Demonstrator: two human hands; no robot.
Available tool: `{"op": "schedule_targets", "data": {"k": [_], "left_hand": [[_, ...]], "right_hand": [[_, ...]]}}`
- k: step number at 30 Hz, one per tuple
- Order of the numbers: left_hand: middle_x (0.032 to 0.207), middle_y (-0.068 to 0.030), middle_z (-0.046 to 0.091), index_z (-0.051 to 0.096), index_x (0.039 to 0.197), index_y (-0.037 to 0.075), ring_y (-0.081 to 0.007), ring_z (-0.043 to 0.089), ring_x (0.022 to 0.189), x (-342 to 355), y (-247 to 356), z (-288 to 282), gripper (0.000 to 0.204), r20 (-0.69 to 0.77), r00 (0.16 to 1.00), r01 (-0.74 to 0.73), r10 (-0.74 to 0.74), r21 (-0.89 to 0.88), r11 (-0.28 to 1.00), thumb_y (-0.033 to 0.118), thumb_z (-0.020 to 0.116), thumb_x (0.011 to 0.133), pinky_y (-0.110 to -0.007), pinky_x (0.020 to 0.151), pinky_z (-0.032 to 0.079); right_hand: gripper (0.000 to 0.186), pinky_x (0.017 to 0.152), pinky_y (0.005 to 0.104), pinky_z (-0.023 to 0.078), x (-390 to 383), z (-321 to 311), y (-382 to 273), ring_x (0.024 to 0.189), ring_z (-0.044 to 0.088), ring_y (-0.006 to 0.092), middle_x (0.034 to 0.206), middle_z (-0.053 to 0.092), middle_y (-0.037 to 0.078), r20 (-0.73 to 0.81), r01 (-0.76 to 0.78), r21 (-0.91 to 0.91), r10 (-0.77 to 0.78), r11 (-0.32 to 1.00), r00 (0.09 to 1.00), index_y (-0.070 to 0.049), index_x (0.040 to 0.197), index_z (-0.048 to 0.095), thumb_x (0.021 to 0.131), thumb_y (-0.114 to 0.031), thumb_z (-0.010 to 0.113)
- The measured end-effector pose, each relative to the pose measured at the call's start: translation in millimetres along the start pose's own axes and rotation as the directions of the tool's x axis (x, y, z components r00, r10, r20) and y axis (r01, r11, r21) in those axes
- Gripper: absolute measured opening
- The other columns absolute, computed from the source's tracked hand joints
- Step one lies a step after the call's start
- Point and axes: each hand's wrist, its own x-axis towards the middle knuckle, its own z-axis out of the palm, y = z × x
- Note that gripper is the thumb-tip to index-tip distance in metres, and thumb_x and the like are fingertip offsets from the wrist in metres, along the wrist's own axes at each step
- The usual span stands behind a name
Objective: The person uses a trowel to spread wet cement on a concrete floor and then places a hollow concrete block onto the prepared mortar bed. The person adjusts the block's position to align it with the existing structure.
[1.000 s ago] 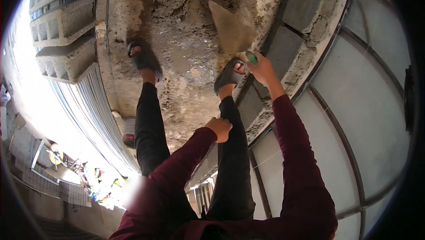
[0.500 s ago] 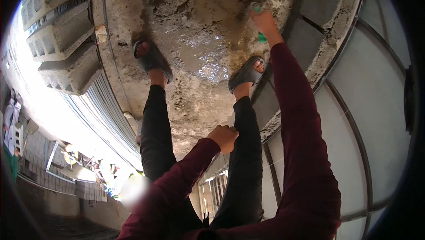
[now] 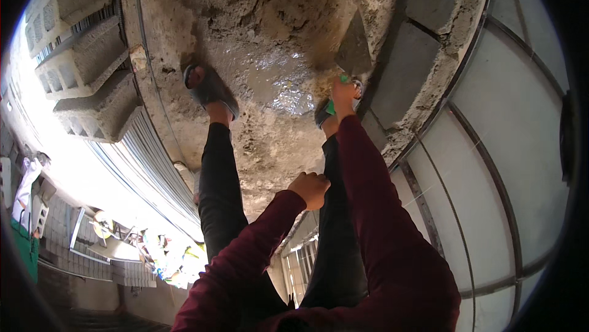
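My right hand point(image 3: 343, 95) is closed around the green handle of a trowel point(image 3: 354, 49), just over my right sandal. The trowel's grey pointed blade reaches forward beside the row of blocks, near wet mortar point(image 3: 279, 80) spread on the ground between my feet. Curled into a fist, my left hand point(image 3: 311, 190) rests against my right knee; nothing shows in it.
Laid grey blocks point(image 3: 402, 74) with rough mortar along their edge curve up the right side, beside pale wall panels point(image 3: 485, 142). Hollow concrete blocks point(image 3: 83, 65) stand at left, near long corrugated sheets point(image 3: 150, 160). Dark sandals point(image 3: 211, 91) are on my feet.
My right hand has drawn the trowel back toward me and slightly left, from beyond my right foot to over it. My left hand stays at the knee.
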Motion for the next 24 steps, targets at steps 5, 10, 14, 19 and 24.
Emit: {"op": "schedule_targets", "data": {"k": [5,10,14,19,24], "left_hand": [[0.104,-0.0143,0.062,0.061,0.109,0.004,-0.0299,0.056,0.104,-2.1,1.2,-8.0,0.037,0.055,0.998,0.019,-0.018,-0.021,1.0,0.011,0.051,0.074,-0.044,0.091,0.041],[0.108,-0.0143,0.062,0.059,0.114,0.011,-0.0331,0.058,0.102,1.2,-5.3,10.2,0.04,-0.008,0.998,-0.069,0.069,0.008,0.998,0.033,0.056,0.081,-0.05,0.085,0.045],[0.111,-0.015,0.061,0.058,0.118,0.008,-0.0307,0.056,0.104,-1.3,-0.9,1.6,0.039,0.12,0.993,-0.008,0.006,0.013,1.0,0.018,0.05,0.081,-0.045,0.09,0.041],[0.114,-0.0143,0.061,0.06,0.115,0.011,-0.0318,0.058,0.102,11.3,-21.4,42.7,0.036,-0.136,0.985,-0.127,0.107,-0.147,0.981,0.022,0.053,0.082,-0.044,0.089,0.045],[0.106,-0.0147,0.061,0.063,0.102,0.007,-0.0329,0.059,0.098,8.0,-5.6,4.8,0.031,0.051,0.998,0.038,-0.037,-0.015,0.999,0.01,0.052,0.073,-0.046,0.085,0.047]], "right_hand": [[0.029,0.044,0.0356,0.041,-11.2,51.2,-44.9,0.045,0.048,0.02,0.053,0.047,0.006,0.237,-0.216,0.634,0.079,0.743,0.968,-0.004,0.066,0.05,0.082,-0.027,0.062],[0.028,0.043,0.0341,0.04,-29.7,39.2,-75.7,0.043,0.047,0.0183,0.052,0.046,0.004,0.404,-0.311,0.706,-0.001,0.635,0.915,-0.009,0.062,0.05,0.08,-0.024,0.064],[0.029,0.045,0.0328,0.042,-69.8,21.4,-113.7,0.046,0.052,0.0168,0.05,0.05,0.003,0.303,-0.129,0.535,-0.047,0.835,0.952,-0.007,0.059,0.052,0.079,-0.024,0.063],[0.033,0.057,0.0397,0.047,-98.1,15.1,-139.3,0.063,0.062,0.0308,0.07,0.061,0.022,0.186,0.239,0.318,-0.308,0.917,0.933,0.007,0.084,0.056,0.08,-0.026,0.062],[0.034,0.063,0.0479,0.049,-55.8,3.7,-73.4,0.071,0.061,0.0407,0.077,0.062,0.025,0.17,0.392,0.063,-0.397,0.918,0.902,0.004,0.089,0.058,0.078,-0.027,0.064]]}}
